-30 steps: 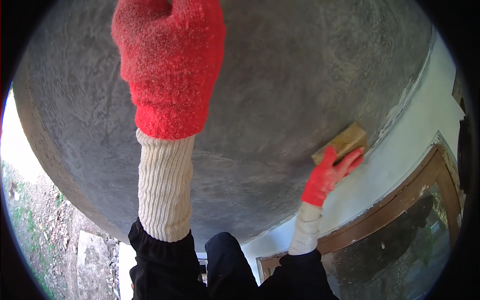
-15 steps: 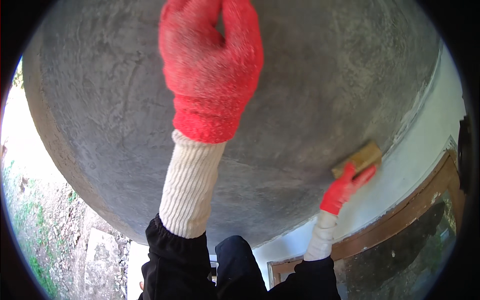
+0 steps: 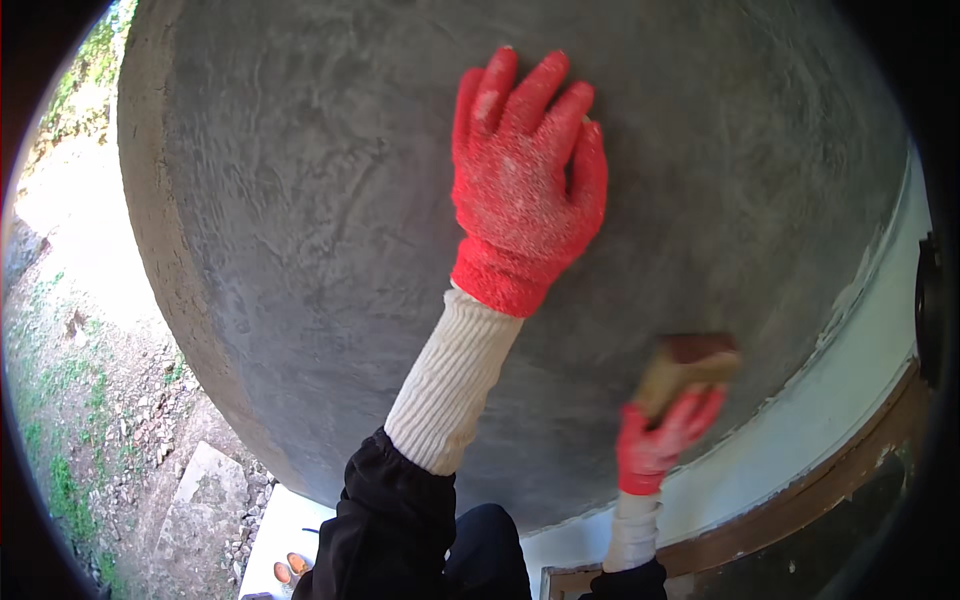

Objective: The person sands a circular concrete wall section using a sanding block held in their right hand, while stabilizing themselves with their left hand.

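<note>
A broad grey cement-plastered surface point(image 3: 330, 200) fills most of the view. My left hand point(image 3: 525, 185), in a red coated glove with a long cream knitted cuff, lies against it near the upper middle. Its fingers are stretched out and slightly apart, and I see nothing in them. Lower right, my right hand point(image 3: 655, 445) in a matching red glove grips a rectangular yellow-brown block that looks like a sponge point(image 3: 682, 372). The block is at the plaster, blurred by motion, with its darker end face showing.
Along the right, a pale painted strip point(image 3: 800, 400) borders the plaster, with a brown wooden frame point(image 3: 840, 465) beyond it. The plaster's rough edge point(image 3: 150, 200) runs down the left. Stony ground with grass point(image 3: 110, 430) and a flat slab point(image 3: 205, 490) lie below left.
My left hand has shifted right and down in the view, and its fingers now show stretched out. My right hand and the block appear slightly lower and farther left, the block turned to another angle.
</note>
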Demonstrator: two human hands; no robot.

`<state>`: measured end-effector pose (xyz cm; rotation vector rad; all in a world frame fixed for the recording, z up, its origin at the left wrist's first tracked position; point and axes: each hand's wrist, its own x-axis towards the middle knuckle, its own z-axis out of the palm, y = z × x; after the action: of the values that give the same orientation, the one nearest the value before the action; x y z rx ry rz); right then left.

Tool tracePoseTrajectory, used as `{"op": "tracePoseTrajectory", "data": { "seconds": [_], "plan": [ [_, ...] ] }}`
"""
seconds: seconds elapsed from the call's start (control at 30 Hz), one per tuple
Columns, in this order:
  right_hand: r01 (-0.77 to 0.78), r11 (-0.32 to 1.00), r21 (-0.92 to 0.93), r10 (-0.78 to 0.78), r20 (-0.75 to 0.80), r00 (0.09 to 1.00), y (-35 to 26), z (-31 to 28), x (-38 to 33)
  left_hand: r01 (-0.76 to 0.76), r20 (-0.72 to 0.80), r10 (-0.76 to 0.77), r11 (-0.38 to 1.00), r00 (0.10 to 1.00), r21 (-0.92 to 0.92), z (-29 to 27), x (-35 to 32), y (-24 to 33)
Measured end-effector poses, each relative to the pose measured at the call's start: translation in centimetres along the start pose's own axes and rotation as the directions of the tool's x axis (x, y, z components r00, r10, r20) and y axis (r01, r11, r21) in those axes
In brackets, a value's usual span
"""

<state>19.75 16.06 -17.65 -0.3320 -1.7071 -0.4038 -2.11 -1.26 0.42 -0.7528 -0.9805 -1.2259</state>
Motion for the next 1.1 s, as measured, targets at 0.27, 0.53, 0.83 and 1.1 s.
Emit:
{"op": "tracePoseTrajectory", "data": {
  "seconds": [0.27, 0.53, 0.83, 1.1],
  "plan": [
    [-0.691, 0.707, 0.153, 0.704, -0.246, 0.666, 3.4, -0.6, 3.6, -0.023, -0.072, 0.025, 0.999, 0.997, 0.031, 1.0, 0.2, 0.2],
    [0.233, 0.969, -0.083, -0.228, 0.058, 0.972, -2.2, 1.2, -2.5, 0.015, -0.070, -0.011, 0.998, 0.997, 0.058, 1.1, 0.4, 0.4],
    [-0.575, 0.817, 0.025, 0.569, -0.192, 0.800, 6.5, -1.1, 4.0, 0.033, -0.026, -0.032, 0.998, 0.999, 0.055, 0.3, 0.5, 0.7],
    [0.110, 0.988, -0.106, -0.109, 0.007, 0.994, -2.2, -0.7, 7.3, -0.020, 0.199, 0.100, 0.930, 0.975, -0.367, 0.4, -0.1, 4.8]
  ]
}}
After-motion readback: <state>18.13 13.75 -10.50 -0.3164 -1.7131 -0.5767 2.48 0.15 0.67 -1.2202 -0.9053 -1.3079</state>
